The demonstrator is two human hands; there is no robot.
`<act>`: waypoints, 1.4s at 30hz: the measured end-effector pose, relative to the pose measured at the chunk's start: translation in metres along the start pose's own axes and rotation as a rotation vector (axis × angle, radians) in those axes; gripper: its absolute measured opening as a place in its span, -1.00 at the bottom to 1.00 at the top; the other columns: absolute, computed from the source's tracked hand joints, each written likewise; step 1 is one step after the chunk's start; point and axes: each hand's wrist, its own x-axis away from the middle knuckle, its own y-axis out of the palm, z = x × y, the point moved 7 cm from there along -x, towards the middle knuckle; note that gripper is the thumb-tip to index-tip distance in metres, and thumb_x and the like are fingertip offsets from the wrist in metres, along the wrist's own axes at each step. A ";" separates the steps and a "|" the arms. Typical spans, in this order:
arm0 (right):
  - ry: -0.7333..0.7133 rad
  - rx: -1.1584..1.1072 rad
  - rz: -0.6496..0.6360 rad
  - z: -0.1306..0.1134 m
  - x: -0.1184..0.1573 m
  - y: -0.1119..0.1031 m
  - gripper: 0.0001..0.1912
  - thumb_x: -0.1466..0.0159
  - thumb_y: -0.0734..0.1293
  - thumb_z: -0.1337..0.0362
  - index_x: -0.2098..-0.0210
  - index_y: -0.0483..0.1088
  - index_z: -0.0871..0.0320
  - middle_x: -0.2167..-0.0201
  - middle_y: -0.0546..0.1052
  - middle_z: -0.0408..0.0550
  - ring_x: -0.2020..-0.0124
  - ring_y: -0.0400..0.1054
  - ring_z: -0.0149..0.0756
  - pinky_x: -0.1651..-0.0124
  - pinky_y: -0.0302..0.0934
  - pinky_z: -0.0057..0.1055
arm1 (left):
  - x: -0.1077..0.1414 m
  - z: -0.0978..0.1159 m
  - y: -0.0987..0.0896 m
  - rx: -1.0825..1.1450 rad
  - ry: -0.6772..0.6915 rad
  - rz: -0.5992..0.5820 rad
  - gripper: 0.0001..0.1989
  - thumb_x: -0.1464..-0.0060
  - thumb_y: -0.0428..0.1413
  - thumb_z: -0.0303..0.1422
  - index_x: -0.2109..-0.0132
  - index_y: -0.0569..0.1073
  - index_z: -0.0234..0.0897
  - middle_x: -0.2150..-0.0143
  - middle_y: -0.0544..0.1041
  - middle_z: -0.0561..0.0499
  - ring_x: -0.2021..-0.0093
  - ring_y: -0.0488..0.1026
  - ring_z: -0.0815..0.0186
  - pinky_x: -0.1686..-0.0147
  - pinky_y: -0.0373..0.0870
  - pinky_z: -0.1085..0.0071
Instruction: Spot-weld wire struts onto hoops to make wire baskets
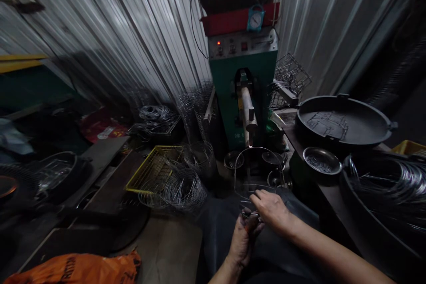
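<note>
In front of my lap is a bent wire frame (234,176) with a rounded arch at its top, standing up just beyond my hands. My right hand (271,209) is closed, its fingertips pinching at the frame's lower end. Below it, my left hand (242,240) is curled palm up, with short metal wire pieces (250,214) between thumb and fingers. The fingertips of both hands nearly meet, and what lies between them is partly hidden. The arch reaches up near the electrode tip of a green machine (221,93), but I cannot tell whether they touch.
To the right are a large black pan (349,117) with small wire parts, a metal bowl (322,160) of pieces, and a tub of wire rings (404,182). Left stand a yellow basket (146,168) and wire coils (184,188). An orange bag (83,268) lies lower left.
</note>
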 end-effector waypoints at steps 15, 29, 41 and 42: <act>0.008 0.004 -0.017 0.002 -0.003 -0.011 -0.87 -0.12 0.28 0.43 0.30 0.35 0.20 0.32 0.42 -0.02 0.26 0.30 -0.22 0.31 0.14 -0.41 | -0.001 0.005 0.007 0.013 0.037 -0.040 -0.69 0.18 0.23 -0.36 0.25 0.31 -0.26 0.25 0.46 -0.02 0.22 0.43 0.30 0.12 0.27 0.31; -0.090 -0.036 0.142 0.009 0.002 -0.013 -0.84 -0.02 0.37 0.43 0.39 0.34 0.18 0.42 0.40 -0.07 0.39 0.26 -0.30 0.42 0.06 -0.46 | 0.010 0.011 0.017 -0.011 0.026 0.001 -0.68 0.15 0.22 -0.37 0.24 0.27 -0.26 0.25 0.48 -0.03 0.21 0.45 0.25 0.18 0.31 0.36; -0.117 0.026 0.283 0.005 0.004 -0.027 -0.86 -0.03 0.34 0.45 0.41 0.31 0.17 0.47 0.37 -0.09 0.42 0.25 -0.32 0.43 0.03 -0.44 | 0.012 0.011 0.017 -0.020 0.058 0.020 -0.66 0.13 0.21 -0.33 0.21 0.27 -0.25 0.23 0.49 -0.06 0.18 0.45 0.22 0.18 0.32 0.35; -0.117 0.030 0.283 0.004 0.004 -0.028 -0.84 -0.03 0.35 0.45 0.40 0.32 0.17 0.47 0.37 -0.09 0.42 0.25 -0.32 0.42 0.04 -0.44 | 0.013 0.012 0.019 -0.019 0.055 0.017 -0.66 0.14 0.21 -0.33 0.21 0.28 -0.25 0.24 0.50 -0.06 0.19 0.45 0.22 0.19 0.32 0.36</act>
